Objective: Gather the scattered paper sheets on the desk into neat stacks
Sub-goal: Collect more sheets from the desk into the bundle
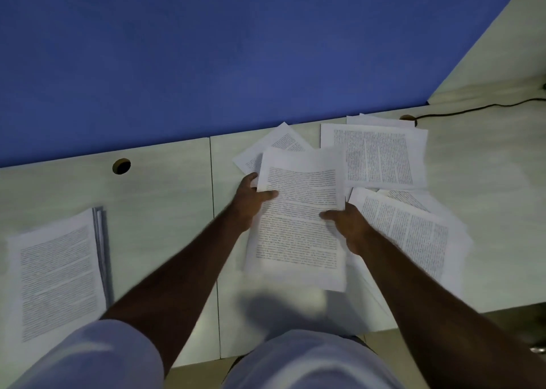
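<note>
Blue partition fabric [206, 48] backs a pale grey laminate tabletop [165, 199] with a round cable hole [121, 166] and a dark cable [472, 109] running off at the far right. Over the middle of the tabletop, both hands hold a thin bundle of white printed paper sheets [298, 217] lifted slightly off the surface: the left hand [251, 199] grips the bundle's left edge with the thumb lying across the printed face and the fingers curled underneath, while the right hand [348, 226] pinches the right edge in the same way, thumb on top. Loose printed sheets are scattered beyond and to the right: one angled sheet [280, 143] partly hidden behind the bundle, a flat two-column sheet [375, 155] near the partition, and a slanted fan of overlapping sheets [413, 235] just beside the right hand. Well apart, at the left, a squared stack of printed sheets [56, 276] already lies flat. Paper like this is probably light, limp and slick sheet against sheet, so the bundle would sag or slide apart if held by one corner; gripping it at opposite long edges, as now, should keep it together, and tapping an edge on the tabletop would likely square it before it joins a stack.
</note>
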